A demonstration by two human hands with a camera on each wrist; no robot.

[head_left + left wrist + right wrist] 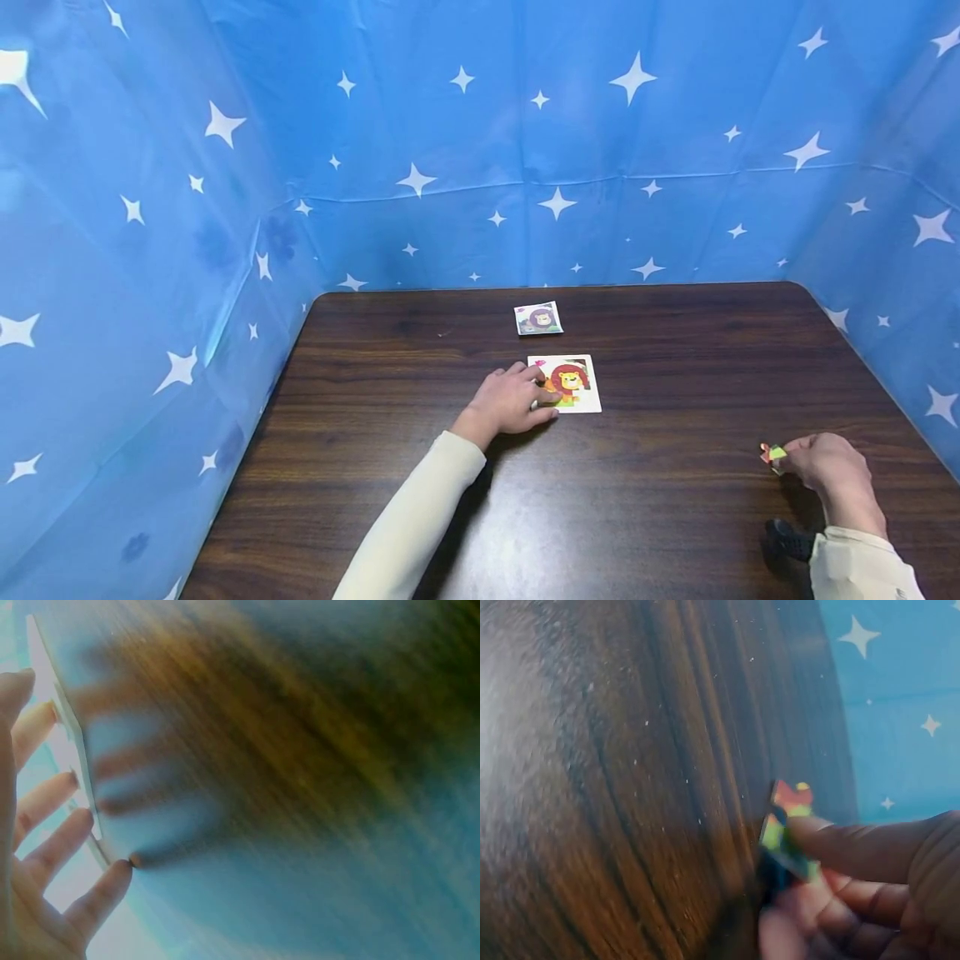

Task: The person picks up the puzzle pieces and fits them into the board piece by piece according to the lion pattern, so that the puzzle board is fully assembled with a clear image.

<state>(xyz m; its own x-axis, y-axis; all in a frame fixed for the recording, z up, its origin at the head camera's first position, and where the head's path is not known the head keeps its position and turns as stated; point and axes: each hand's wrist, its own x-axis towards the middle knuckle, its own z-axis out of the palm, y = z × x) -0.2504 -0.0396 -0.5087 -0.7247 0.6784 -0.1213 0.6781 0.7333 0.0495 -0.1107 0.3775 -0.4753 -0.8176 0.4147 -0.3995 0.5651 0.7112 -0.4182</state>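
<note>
A lion jigsaw puzzle (587, 398) in a white frame lies on the table, part of its picture unfilled at the lower right. On its left side rests my left hand (512, 402), fingers spread and covering some of the picture. The left wrist view shows those fingertips (120, 874) at the edge of the puzzle frame (84, 761). Far to the right, my right hand (831, 467) pinches a puzzle piece (772, 454) between thumb and fingers. Up close, the piece (786, 796) is red, yellow and green, held just off the wood and slightly blurred.
Behind the puzzle lies a small card (537, 319) with the same lion printed on it. The dark wooden table (360, 433) is bordered by blue curtains (480, 142) with white stars at the back and sides. A black band (791, 542) sits around the right wrist.
</note>
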